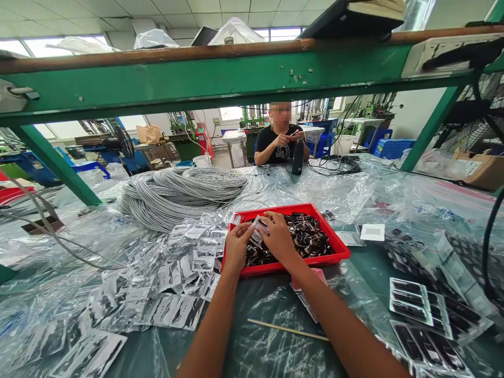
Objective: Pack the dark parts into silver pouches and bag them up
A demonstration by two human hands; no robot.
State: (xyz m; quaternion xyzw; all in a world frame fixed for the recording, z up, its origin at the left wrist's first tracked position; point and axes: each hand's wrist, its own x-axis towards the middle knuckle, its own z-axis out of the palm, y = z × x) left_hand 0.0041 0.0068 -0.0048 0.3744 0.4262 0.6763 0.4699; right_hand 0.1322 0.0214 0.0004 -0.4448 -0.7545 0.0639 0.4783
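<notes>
Between my two hands, over the red tray (293,266), is a small clear plastic packet (259,231). My left hand (238,242) pinches its left side with closed fingers. On the other side, my right hand (279,237) grips it with thumb and fingers. What lies inside the packet is too small to make out. Many small dark parts with shiny metal ends (309,236) fill the tray below. Left of the tray spreads a pile of clear-and-white packets (173,283).
A large coil of grey cable (183,194) lies behind the packets. Blister trays of black parts (409,299) are at right, and a thin stick (287,329) in front. Across the table a co-worker (280,142) sits behind a dark bottle (298,157). A green beam (220,79) spans overhead.
</notes>
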